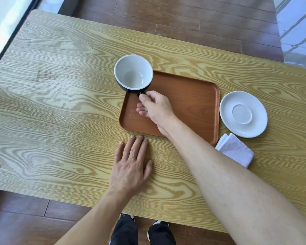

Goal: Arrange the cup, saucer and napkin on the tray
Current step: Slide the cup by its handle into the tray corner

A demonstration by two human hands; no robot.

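Fingers [143,98] of the right hand [157,110] pinch the handle of the black, white-lined cup [133,73], which sits at or just above the far left corner of the brown tray [193,96]. The left hand [131,165] lies flat and released on the desk [60,103], holding nothing. Right of the tray, the white saucer [243,114] and folded napkin [235,149] wait on the desk, so most of the arranging appears left to do.
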